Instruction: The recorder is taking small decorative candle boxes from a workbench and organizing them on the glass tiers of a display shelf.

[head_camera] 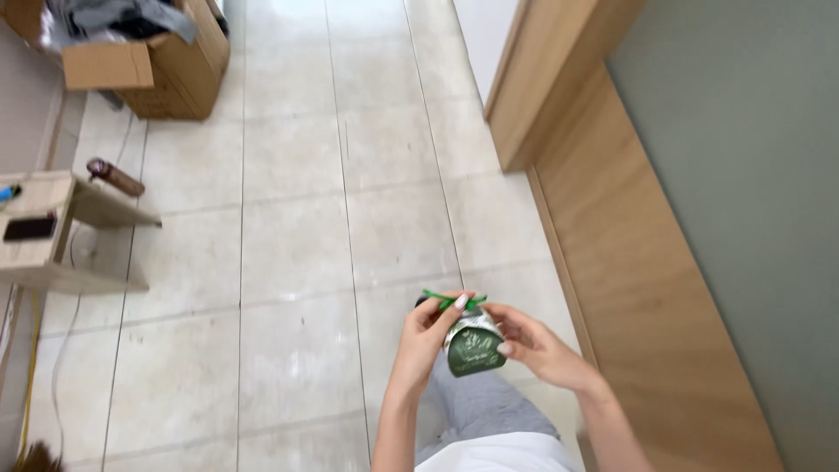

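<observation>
A small green-and-white jar (473, 346) is held over the tiled floor (297, 262) at the 6 o'clock edge of the view, clasped at 9 o'clock by the left hand (426, 335) and at 3 o'clock by the right hand (533, 347), while a green twist tie (454, 300) at its 12 o'clock end is pinched in the left grip.

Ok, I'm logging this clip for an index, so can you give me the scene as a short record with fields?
setting: indoor room, pale tiled floor, wooden wall panel on the right
left hand: fingers pinch a green twist tie at the top of the pouch
right hand: supports the side of a small green and white pouch
pouch position: held in the air above the person's grey-clad leg
nearby: open cardboard box top left, low wooden table at left, dark bottle lying on the floor
</observation>
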